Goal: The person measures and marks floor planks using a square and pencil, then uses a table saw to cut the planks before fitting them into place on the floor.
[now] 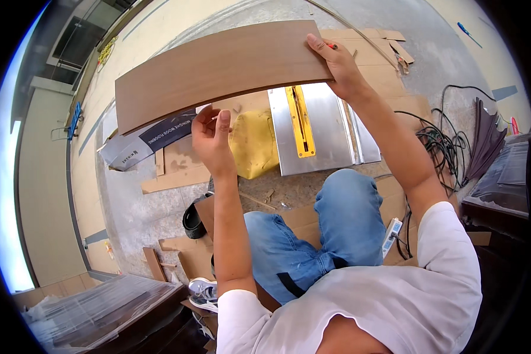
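A long brown wood flooring plank [218, 68] is held up in front of me, tilted with its right end higher. My right hand [339, 65] grips its right end, thumb on the top face and fingers behind. A thin pen-like thing [333, 46] with a red-orange tip sticks out by that thumb. Just below the plank's near edge is my left hand [213, 133], its fingers loosely curled and its thumb apart, with nothing visible in it. Under the plank's right part stands a table saw [330, 130] with a metal top and a yellow blade insert [301, 121].
Beside the saw lies a yellow bag-like thing [255, 144]. A flooring carton [159, 138] sits at the left on cardboard sheets [186, 174]. Coiled black cable [448, 141] and a power strip [392, 236] are at right. Plastic-wrapped stacks [100, 307] stand at near left and right.
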Demonstrator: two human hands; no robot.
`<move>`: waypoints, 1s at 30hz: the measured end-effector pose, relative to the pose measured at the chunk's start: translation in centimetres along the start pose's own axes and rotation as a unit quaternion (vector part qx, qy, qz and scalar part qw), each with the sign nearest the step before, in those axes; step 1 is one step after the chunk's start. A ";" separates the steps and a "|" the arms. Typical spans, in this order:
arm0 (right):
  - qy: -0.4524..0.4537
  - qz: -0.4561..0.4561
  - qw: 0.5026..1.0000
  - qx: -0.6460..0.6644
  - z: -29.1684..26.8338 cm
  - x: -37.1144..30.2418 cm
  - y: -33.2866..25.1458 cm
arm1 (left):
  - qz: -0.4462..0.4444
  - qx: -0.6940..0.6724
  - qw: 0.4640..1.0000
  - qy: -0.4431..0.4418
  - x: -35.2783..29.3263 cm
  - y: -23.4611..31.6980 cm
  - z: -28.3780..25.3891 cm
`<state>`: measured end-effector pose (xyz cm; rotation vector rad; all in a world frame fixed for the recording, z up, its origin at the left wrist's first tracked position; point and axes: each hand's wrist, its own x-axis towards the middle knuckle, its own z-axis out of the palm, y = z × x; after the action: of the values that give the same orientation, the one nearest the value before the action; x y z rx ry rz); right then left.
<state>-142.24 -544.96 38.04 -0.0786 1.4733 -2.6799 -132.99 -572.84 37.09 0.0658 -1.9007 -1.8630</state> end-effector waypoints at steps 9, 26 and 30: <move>0.163 -0.089 0.771 -0.609 -3.7 5.3 6.6 | -0.328 -0.396 0.857 0.049 6.5 -11.0 6.0; 0.042 -0.144 0.732 -0.665 -8.4 6.3 12.3 | -0.420 -0.284 0.862 0.000 5.1 -21.8 6.5; 0.055 -0.165 0.727 -0.664 -8.3 6.1 12.4 | -0.435 -0.274 0.858 0.003 5.0 -21.3 6.3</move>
<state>-148.44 -545.19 23.12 -0.2714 3.2551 -1.1386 -145.87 -570.38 18.48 0.8603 -1.3213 -2.9090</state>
